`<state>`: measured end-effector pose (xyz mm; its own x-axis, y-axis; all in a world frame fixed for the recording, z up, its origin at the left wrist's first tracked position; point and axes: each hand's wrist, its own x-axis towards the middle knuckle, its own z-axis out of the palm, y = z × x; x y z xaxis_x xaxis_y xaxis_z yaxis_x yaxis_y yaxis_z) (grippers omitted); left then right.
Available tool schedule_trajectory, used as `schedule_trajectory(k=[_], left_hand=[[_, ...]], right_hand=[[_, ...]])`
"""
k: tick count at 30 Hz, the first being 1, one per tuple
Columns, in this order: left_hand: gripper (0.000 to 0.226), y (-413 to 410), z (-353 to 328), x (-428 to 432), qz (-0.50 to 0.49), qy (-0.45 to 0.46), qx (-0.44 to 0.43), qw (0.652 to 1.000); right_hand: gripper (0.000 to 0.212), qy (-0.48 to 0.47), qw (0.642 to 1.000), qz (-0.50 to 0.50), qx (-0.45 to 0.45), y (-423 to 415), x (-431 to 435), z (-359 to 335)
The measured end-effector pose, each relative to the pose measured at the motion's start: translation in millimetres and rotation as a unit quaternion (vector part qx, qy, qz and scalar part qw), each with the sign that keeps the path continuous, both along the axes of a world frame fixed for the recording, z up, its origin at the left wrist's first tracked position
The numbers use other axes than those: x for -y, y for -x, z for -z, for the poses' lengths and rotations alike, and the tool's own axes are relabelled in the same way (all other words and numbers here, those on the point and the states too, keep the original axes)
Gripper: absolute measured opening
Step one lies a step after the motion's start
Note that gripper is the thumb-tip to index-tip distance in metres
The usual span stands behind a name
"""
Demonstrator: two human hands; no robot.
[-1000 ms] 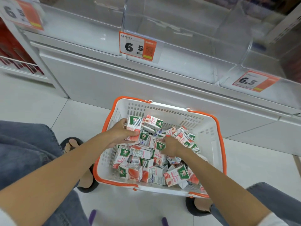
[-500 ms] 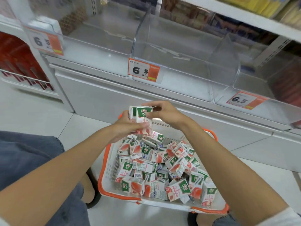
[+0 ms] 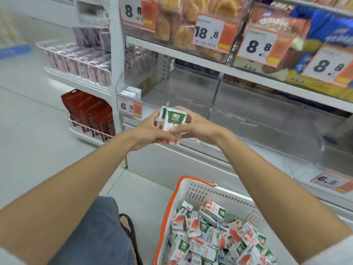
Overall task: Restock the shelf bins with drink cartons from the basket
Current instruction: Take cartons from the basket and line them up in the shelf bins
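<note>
Fingers [image 3: 184, 111] of both hands are curled round a small bundle of green, white and red drink cartons [image 3: 173, 119]. The left hand [image 3: 150, 131] cups the near side with its thumb low, and the right hand [image 3: 198, 127] wraps over the top and far side, so the boxes are squeezed together between them. At least two cartons in there, and beyond that I can't tell! The bundle hangs in the air just in front of the clear plastic shelf bin [image 3: 181, 92] at the left end of the low shelf. It sits beside the white-and-orange 6.5 price tag [image 3: 129, 108] and is not yet over the front lip. Lower right, on the floor, sits the white slotted plastic basket with the orange rim [image 3: 193, 180], loaded with a loose heap of matching cartons [image 3: 214, 238]. Now the danger, as I read it: only sideways pressure holds that bundle. Ease one hand too soon and a slick little box could slide out and drop to the tiles. Come in too low and the cartons could clip the bin's lip or knock the tag. Drift right and they meet the transparent divider [image 3: 215, 96], which is hard to spot.
</note>
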<state>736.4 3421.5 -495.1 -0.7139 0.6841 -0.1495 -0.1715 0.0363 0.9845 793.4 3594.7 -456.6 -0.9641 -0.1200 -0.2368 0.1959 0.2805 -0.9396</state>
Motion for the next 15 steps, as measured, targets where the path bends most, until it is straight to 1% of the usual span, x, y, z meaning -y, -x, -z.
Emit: schedule_trajectory(k=[2, 3, 5, 6, 7, 9, 10, 11, 13, 15], left_hand=[[0.088, 25, -9, 7, 0.026, -0.01, -0.029, 0.999], [0.09, 38, -12, 10, 0.02, -0.012, -0.044, 0.999], [0.102, 67, -16, 14, -0.035, 0.016, -0.102, 0.994], [0.109, 81, -15, 17, -0.078, 0.052, -0.157, 0.983], [0.112, 95, -12, 22, -0.129, 0.096, -0.221, 0.962], [0.106, 120, 2, 32, -0.237, 0.175, -0.349, 0.889], [0.102, 130, 10, 38, -0.276, 0.202, -0.395, 0.853], [0.101, 139, 19, 42, -0.294, 0.222, -0.426, 0.826], [0.104, 154, 33, 47, -0.287, 0.253, -0.459, 0.802], [0.108, 166, 43, 49, -0.28, 0.275, -0.489, 0.78]], right_hand=[[0.055, -0.036, 0.999, -0.009, -0.023, 28, 9, -11], [0.05, -0.044, 0.998, -0.005, -0.04, 43, 11, -14], [0.046, -0.043, 0.995, 0.032, -0.079, 76, 13, -18], [0.044, -0.038, 0.992, 0.063, -0.102, 93, 13, -19], [0.042, -0.031, 0.987, 0.095, -0.123, 110, 12, -18], [0.039, -0.027, 0.975, 0.157, -0.155, 147, 8, -11], [0.041, -0.035, 0.969, 0.184, -0.164, 165, 6, -6], [0.046, -0.048, 0.962, 0.21, -0.166, 183, 5, 0], [0.059, -0.075, 0.951, 0.247, -0.168, 215, 8, 12], [0.065, -0.099, 0.946, 0.254, -0.174, 240, 15, 25]])
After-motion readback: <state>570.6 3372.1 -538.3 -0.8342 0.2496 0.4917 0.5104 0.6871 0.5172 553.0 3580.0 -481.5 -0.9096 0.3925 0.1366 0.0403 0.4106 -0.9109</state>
